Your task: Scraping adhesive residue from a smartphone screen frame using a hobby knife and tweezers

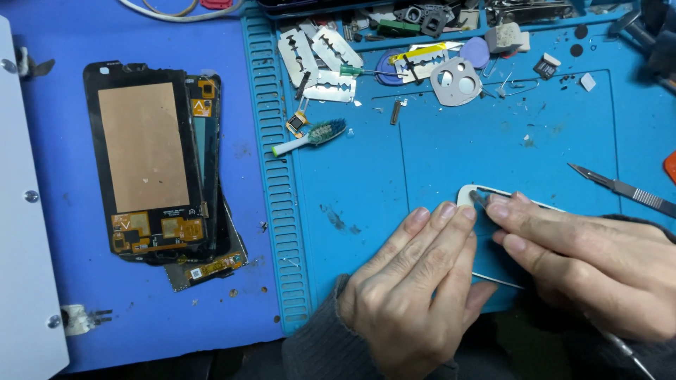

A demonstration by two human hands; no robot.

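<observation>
A thin white phone frame (467,195) lies on the blue work mat (366,183), mostly hidden beneath both hands. My left hand (408,281) lies flat with its fingers pressing on the frame's left side. My right hand (584,260) pinches a slim metal tool (481,199) whose tip touches the frame's top left corner. The tool's handle end pokes out near the lower right.
A stack of phone screens with copper backing (151,162) lies to the left. A toothbrush head (313,136), several razor blades (317,60), a scalpel (620,186) and small parts clutter the mat's far side. A white panel (21,246) borders the left edge.
</observation>
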